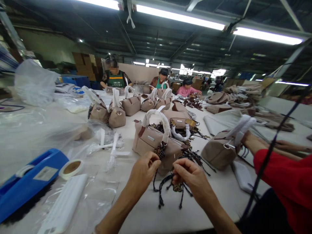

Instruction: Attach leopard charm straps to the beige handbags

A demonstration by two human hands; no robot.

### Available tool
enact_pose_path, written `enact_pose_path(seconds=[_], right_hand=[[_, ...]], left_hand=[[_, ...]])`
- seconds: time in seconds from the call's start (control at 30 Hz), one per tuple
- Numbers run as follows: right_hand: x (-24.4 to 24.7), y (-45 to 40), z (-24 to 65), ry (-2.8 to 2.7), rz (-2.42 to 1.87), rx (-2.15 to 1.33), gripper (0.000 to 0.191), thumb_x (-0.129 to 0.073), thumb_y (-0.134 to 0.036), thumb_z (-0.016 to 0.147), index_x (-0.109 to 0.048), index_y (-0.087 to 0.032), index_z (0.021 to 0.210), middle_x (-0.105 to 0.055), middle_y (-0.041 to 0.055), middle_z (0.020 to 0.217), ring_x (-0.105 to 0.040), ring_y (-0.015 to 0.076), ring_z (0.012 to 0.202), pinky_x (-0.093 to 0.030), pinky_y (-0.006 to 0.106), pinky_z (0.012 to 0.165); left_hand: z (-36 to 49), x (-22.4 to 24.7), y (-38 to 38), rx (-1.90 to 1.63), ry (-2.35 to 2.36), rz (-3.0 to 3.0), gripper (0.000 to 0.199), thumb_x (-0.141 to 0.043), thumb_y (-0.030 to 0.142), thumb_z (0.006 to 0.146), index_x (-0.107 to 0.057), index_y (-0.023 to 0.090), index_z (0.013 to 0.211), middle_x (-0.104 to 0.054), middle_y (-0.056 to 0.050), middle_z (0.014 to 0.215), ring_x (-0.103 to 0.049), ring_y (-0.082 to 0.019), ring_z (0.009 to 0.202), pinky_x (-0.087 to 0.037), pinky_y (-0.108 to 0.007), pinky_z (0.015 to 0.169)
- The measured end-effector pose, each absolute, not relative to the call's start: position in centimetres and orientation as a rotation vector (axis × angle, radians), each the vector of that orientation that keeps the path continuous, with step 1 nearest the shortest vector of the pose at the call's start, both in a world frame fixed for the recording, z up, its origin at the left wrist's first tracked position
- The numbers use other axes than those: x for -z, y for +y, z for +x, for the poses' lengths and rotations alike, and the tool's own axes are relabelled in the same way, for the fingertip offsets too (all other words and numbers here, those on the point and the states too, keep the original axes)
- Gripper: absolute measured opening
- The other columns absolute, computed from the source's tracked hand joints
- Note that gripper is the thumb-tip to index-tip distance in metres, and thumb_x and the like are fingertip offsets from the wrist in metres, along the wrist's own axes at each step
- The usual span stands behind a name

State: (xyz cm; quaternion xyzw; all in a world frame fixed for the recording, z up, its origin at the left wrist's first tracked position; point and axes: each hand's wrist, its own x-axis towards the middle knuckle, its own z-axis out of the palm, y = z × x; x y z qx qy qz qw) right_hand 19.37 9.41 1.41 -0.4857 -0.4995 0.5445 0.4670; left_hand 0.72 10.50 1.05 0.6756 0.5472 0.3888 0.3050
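A beige handbag with a white-wrapped handle stands upright on the table before me. My left hand is at its lower front, thumb and fingers pinched together near the leopard-print piece by the handle's base. To the right, my right hand has its fingers curled and pinched at the bag's lower right. What either pinch holds is too small to make out. Black cords with knotted ends and a leopard-print piece hang below and beside my right hand.
A blue tape dispenser, a tape roll and a white box-like object lie left. Several wrapped-handle bags stand behind. At right, a red-sleeved person reaches to another bag. Several people sit across the table.
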Motion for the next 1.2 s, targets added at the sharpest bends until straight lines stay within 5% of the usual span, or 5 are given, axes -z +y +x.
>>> enact_pose_path(seconds=[0.27, 0.43, 0.6, 0.93, 1.2], right_hand=[[-3.9, 11.4, 19.6, -1.788, -1.134, -0.249, 0.014, -0.061, -0.028, 0.085, -0.069, -0.021, 0.076, -0.063, 0.0045, 0.081, -0.06, 0.0178, 0.078, -0.05, 0.029, 0.072], [-3.4, 12.7, 18.9, -1.904, -1.086, 0.174, 0.013, -0.059, -0.016, 0.083, -0.065, -0.021, 0.073, -0.064, 0.0101, 0.102, -0.058, 0.0247, 0.102, -0.048, 0.041, 0.09], [-2.8, 13.9, 18.6, -2.027, -1.078, 0.218, 0.015, -0.054, -0.009, 0.081, -0.06, -0.019, 0.071, -0.06, 0.0132, 0.123, -0.05, 0.0284, 0.123, -0.038, 0.052, 0.107], [-1.6, 15.2, 17.8, -2.077, -1.067, 0.184, 0.016, -0.054, -0.009, 0.081, -0.06, -0.018, 0.071, -0.059, 0.015, 0.123, -0.051, 0.0281, 0.123, -0.038, 0.054, 0.109], [-1.4, 15.7, 17.8, -2.074, -1.05, 0.117, 0.017, -0.053, -0.011, 0.085, -0.062, -0.018, 0.072, -0.062, 0.0129, 0.119, -0.056, 0.0249, 0.117, -0.042, 0.049, 0.106]], left_hand=[[3.3, 0.6, 13.7, -1.091, 1.841, 1.959, 0.015, -0.064, 0.033, 0.082, -0.058, 0.024, 0.092, -0.066, -0.002, 0.087, -0.06, -0.021, 0.084, -0.04, -0.031, 0.072], [3.6, 1.2, 14.3, -1.107, 1.885, 1.964, 0.007, -0.059, 0.027, 0.082, -0.056, 0.023, 0.087, -0.065, -0.003, 0.087, -0.059, -0.02, 0.084, -0.04, -0.03, 0.074], [3.4, 1.1, 14.3, -1.117, 1.773, 1.715, 0.007, -0.059, 0.024, 0.076, -0.053, 0.023, 0.08, -0.063, 0.0, 0.076, -0.06, -0.019, 0.075, -0.041, -0.029, 0.069], [2.6, 0.7, 13.7, -1.174, 1.447, 1.489, 0.033, -0.06, 0.024, 0.074, -0.061, 0.022, 0.107, -0.061, 0.004, 0.07, -0.058, -0.014, 0.064, -0.045, -0.024, 0.063], [2.5, 0.5, 13.8, -1.224, 1.338, 1.511, 0.015, -0.054, 0.032, 0.085, -0.061, 0.022, 0.093, -0.068, 0.0, 0.087, -0.063, -0.016, 0.078, -0.048, -0.026, 0.073]])
